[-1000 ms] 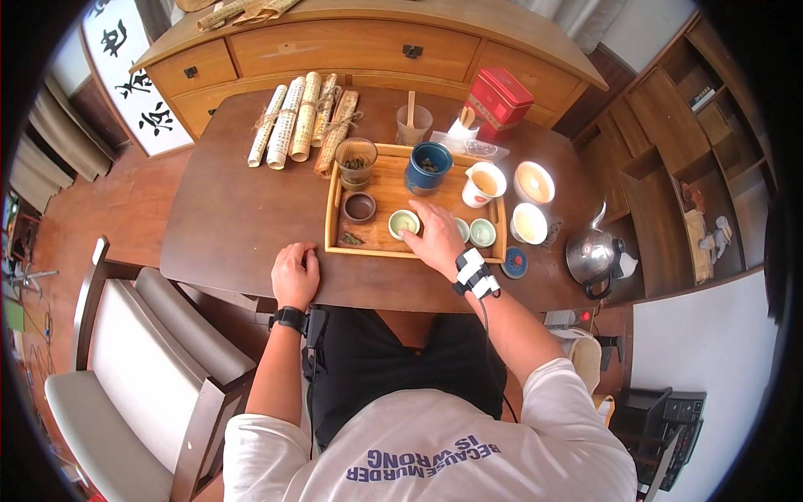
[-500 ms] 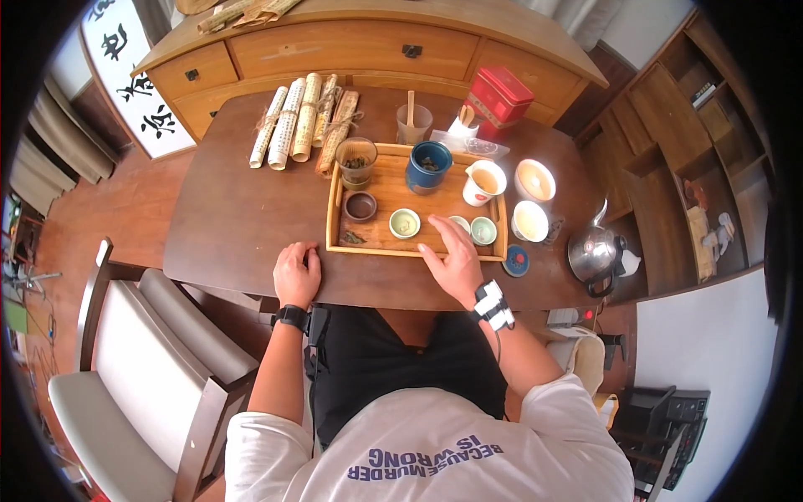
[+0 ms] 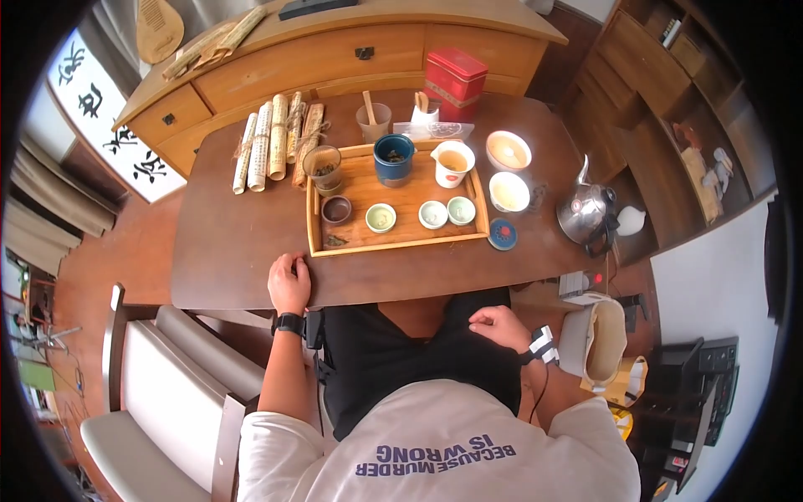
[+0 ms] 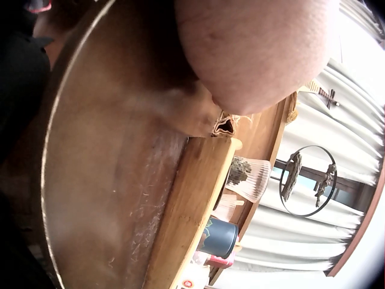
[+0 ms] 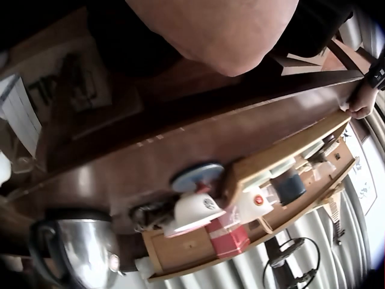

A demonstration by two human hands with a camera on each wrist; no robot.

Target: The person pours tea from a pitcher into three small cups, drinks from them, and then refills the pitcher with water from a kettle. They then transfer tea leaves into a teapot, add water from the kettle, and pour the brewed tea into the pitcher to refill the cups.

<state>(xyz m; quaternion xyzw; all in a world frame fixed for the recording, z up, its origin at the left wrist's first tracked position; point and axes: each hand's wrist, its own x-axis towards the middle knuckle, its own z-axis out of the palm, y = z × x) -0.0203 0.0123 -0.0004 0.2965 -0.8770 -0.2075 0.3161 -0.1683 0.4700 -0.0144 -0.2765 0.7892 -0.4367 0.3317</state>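
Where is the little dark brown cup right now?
In the head view, the dark brown cup sits near the left end of the wooden tray, in front of the ribbed glass and left of a pale green teacup.

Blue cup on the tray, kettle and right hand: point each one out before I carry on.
Blue cup (image 3: 393, 173): head view, its outer wall.
Kettle (image 5: 87, 248): right wrist view, its shiny metal body.
Right hand (image 3: 500, 325): head view, the back of the hand.
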